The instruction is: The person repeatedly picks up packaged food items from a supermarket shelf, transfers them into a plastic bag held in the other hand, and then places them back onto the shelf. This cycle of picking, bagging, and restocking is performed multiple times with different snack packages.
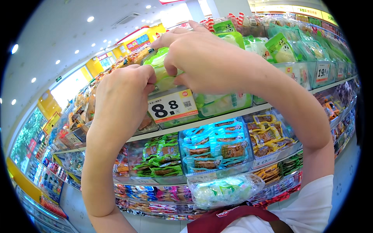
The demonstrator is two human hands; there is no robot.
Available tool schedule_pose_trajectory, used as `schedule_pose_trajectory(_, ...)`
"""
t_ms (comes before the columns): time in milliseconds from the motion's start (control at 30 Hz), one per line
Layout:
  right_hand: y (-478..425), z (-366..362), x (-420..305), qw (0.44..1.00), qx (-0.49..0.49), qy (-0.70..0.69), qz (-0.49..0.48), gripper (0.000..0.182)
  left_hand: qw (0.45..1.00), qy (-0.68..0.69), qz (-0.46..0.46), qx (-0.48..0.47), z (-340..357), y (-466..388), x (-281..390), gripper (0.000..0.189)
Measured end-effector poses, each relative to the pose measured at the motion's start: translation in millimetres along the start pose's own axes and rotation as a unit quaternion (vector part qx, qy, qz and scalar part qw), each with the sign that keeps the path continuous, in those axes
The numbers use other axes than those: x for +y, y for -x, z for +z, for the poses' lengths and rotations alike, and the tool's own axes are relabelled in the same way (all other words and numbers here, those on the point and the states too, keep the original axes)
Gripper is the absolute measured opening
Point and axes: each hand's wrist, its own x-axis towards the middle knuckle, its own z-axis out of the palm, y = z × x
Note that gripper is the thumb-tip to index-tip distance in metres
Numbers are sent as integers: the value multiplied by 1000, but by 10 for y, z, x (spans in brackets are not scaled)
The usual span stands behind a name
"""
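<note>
Both of my hands are at a clear bin of green snack packets [167,80] on the upper shelf. My left hand [123,90] is at the bin's left side, thumb and fingers pinched on the edge of a light green packet. From the right, my right hand [201,55] reaches over the same bin, its thumb and bent forefinger against that packet. Its other fingers stretch over the top, and their grip is partly hidden. Just below hangs a white price card [172,105] with large print. Against my front rests a clear plastic bag [227,189] of green and white packets.
Right of my hands are more clear bins with green-and-white packets [281,48]. The shelf edge [201,122] runs beneath. Lower bins hold green packets [163,153], blue packets [215,145] and yellow packets [266,135]. I wear a maroon apron [230,218].
</note>
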Motion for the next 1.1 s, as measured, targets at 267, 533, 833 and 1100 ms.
schedule_pose_trajectory(267,83,72,-1,990,87,110,-25,6,998,-33,-13,60,82,76,-12,16)
schedule_pose_trajectory(533,751,-55,-110,973,227,-24,-36,9,987,99,26,125,106,561,315,24)
schedule_pose_trajectory(833,2268,835,-805,824,-425,-374,-30,29,816,314,163,-456,1559,1849,1207,33)
schedule_pose_trajectory(1100,2500,920,-866,794,-487,-363,33,22,866,196,196,-415,1691,2032,1442,43)
